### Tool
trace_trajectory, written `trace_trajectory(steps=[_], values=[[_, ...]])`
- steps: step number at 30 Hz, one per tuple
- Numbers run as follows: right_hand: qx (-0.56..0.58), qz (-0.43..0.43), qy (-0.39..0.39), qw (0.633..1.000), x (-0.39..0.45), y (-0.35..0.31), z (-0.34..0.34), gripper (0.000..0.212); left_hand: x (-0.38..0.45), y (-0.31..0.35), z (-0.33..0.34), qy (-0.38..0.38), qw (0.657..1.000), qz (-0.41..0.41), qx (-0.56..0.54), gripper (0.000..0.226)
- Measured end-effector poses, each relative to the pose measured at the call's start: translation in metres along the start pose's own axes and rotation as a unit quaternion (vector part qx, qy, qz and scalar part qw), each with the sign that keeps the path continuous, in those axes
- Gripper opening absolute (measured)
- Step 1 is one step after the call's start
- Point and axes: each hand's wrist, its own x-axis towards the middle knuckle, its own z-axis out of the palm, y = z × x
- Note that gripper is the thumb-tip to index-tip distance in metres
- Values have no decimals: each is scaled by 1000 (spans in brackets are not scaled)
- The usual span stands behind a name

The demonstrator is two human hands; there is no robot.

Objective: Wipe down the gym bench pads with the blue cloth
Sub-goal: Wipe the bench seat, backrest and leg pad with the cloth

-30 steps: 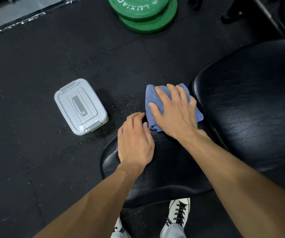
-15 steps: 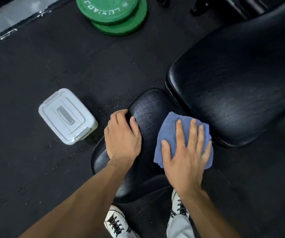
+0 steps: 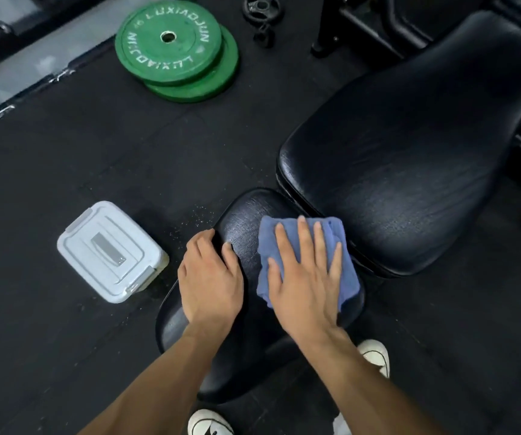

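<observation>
Your right hand (image 3: 306, 277) lies flat with fingers spread, pressing the blue cloth (image 3: 307, 255) onto the seat pad (image 3: 249, 215). It is not gripping the cloth; only downward pressure holds it. Your left hand (image 3: 210, 277) rests open on the left side of the same pad, fingers curled over the edge, apparently bracing.

Risks from this position:

- The cloth is bunched into a fold. A fast stroke under light pressure could let the hand slide over it and leave it behind.
- The cloth's right edge sits at the gap between the seat pad and the back pad (image 3: 409, 158). A stroke toward that gap could push fabric into it and snag it.
- The cloth's near corner reaches the right edge of the seat pad. A stroke that way could drop it to the floor (image 3: 64, 183), which shows pale grit just beside the pad.
- The left portion of the seat pad lies under your left hand and may go unwiped unless you move it.

Cloth location: directly beneath the right palm and fingers, projecting past the fingertips toward the back pad and to the right of the hand. The back pad appears not yet reached.
</observation>
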Motion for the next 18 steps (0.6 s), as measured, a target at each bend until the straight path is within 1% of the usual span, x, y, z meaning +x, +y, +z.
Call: trace_trajectory(steps=[3,5,8,10,12,14,16,18], values=[[30,-14,-18,999,57,-6,-7,54,1,-2,2,-1,1000,0,6,39],[67,-19,-50,996,80,-7,-13,48,3,0,2,-2,1000,-4,10,37],[92,-40,-85,991,85,0,-26,47,4,3,-1,0,1000,-15,19,35],[118,-52,-95,987,83,11,-38,48,5,10,-3,18,999,-14,23,34],[130,-74,-97,984,83,25,-52,51,5,28,-2,38,999,24,16,34],[131,-86,-89,984,87,43,-70,54,9,56,4,46,995,85,0,34],[121,-89,-60,987,92,67,-88,55,14,90,17,28,991,129,-19,35],[115,-98,-23,988,95,96,-102,55,14,126,34,-3,990,137,-23,41]])
